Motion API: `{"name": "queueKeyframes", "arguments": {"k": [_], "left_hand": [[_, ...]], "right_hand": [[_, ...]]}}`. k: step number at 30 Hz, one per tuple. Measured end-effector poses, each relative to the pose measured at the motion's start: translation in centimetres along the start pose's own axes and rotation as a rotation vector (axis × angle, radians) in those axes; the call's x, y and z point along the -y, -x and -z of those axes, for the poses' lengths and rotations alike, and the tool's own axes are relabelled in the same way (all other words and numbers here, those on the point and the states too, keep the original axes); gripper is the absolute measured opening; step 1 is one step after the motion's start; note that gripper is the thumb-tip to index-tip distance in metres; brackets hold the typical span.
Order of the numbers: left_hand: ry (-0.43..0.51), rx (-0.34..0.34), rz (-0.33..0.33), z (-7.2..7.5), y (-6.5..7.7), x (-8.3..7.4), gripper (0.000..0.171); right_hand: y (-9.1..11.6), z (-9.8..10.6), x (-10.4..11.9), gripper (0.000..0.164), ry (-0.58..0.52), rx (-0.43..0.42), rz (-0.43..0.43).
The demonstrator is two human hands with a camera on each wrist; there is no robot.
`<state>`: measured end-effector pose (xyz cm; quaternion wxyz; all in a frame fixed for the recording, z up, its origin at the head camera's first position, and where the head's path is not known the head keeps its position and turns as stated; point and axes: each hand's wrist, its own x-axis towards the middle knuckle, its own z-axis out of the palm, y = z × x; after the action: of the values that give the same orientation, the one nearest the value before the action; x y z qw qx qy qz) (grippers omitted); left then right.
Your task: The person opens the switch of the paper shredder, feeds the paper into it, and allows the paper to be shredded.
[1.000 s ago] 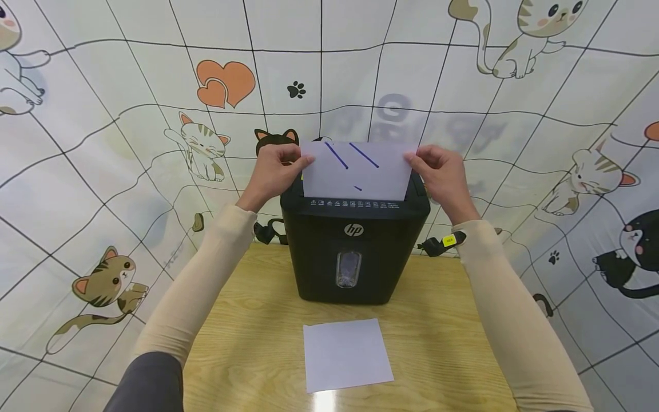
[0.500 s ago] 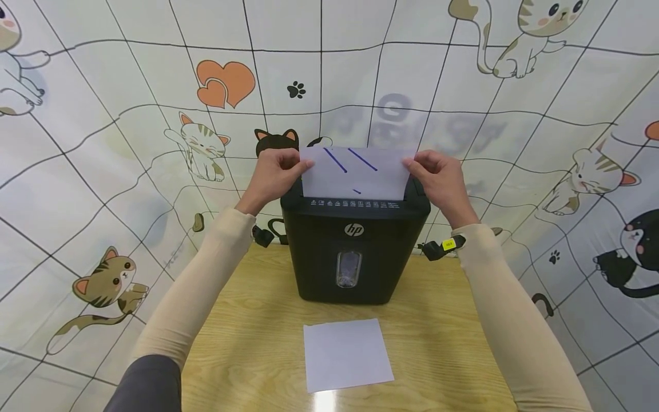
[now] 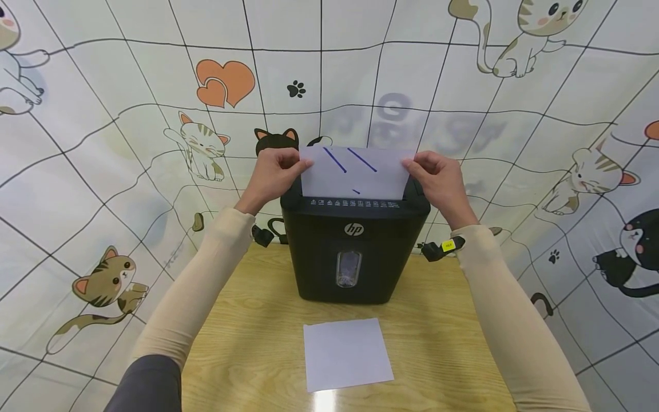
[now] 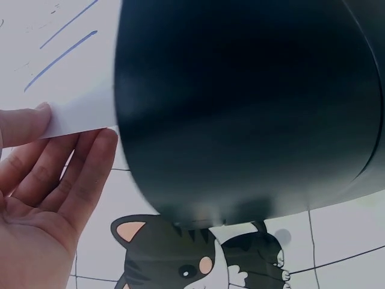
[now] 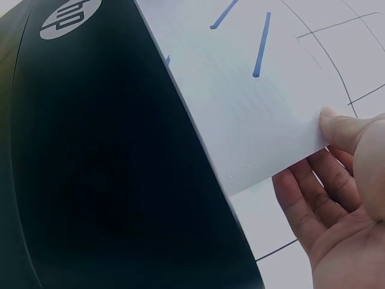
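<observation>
A white sheet of paper with blue pen strokes stands upright at the top slot of a black HP paper shredder; its lower edge is hidden there. My left hand pinches the sheet's left edge between thumb and fingers. On the opposite edge, my right hand pinches it likewise. Up close in the left wrist view, the thumb of the left hand lies on the marked face of the paper. The right wrist view has the right hand at a corner of the paper.
A second white sheet lies flat on the wooden table in front of the shredder. Behind it hangs a white curtain printed with cats and grid lines. Through the shredder's small window, shreds are visible.
The held paper has sunk slightly into the shredder's slot compared with one second ago, both hands lowering a little with it. Over the last half second almost nothing differs.
</observation>
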<state>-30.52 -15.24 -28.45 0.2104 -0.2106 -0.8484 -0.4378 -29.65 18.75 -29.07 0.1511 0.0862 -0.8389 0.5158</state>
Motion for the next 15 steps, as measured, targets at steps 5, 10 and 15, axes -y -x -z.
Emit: {"name": "queueKeyframes", "arguments": {"k": [5,10,15], "left_hand": [[0.011,0.002,0.031,0.26,0.11,-0.13,0.025],[0.011,0.014,0.03,0.19,0.27,0.02,0.025],[0.013,0.013,0.034,0.15,0.3,-0.06,0.025]], "right_hand": [[0.02,-0.15,0.09,0.041,0.021,0.003,0.012],[0.0,-0.14,0.11,0.042,0.022,0.002,0.009],[0.04,-0.11,0.04,0.041,0.029,0.001,0.012]]}}
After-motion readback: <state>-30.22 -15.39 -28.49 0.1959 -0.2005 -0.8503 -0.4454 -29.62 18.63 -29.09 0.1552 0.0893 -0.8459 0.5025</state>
